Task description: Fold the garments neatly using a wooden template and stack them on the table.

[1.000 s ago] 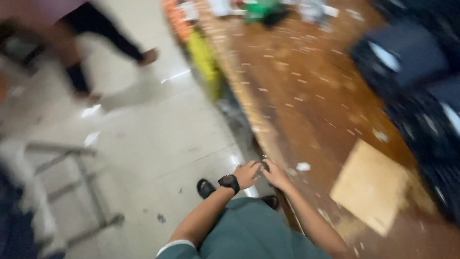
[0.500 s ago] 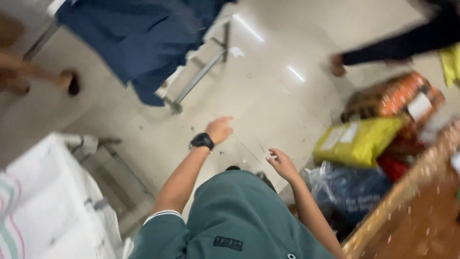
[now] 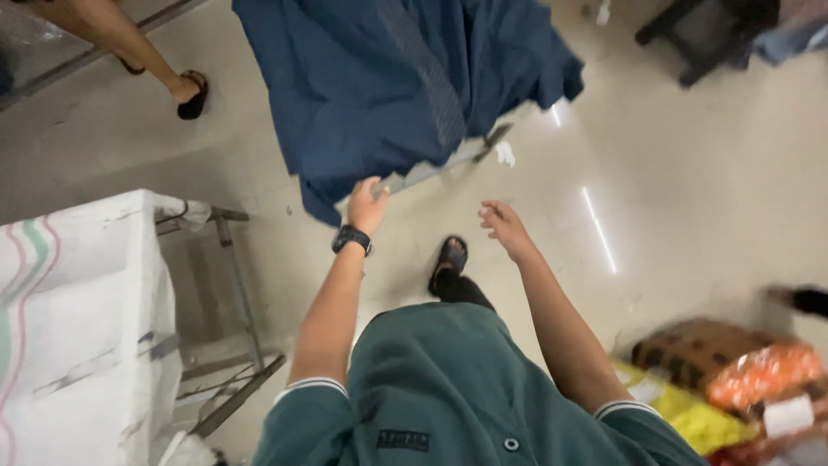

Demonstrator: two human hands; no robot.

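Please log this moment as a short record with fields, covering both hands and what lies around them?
View: head camera, looking down at a pale floor
Left hand: reaching forward, at the lower edge of the dark blue cloth; black wristwatch on the wrist
Right hand: open, empty, over the floor
Grip: whether the left hand has closed on the cloth cannot be told
Left side: white sack on a metal frame
Right side: yellow bag and orange packs
Others: another person's sandalled foot, top left
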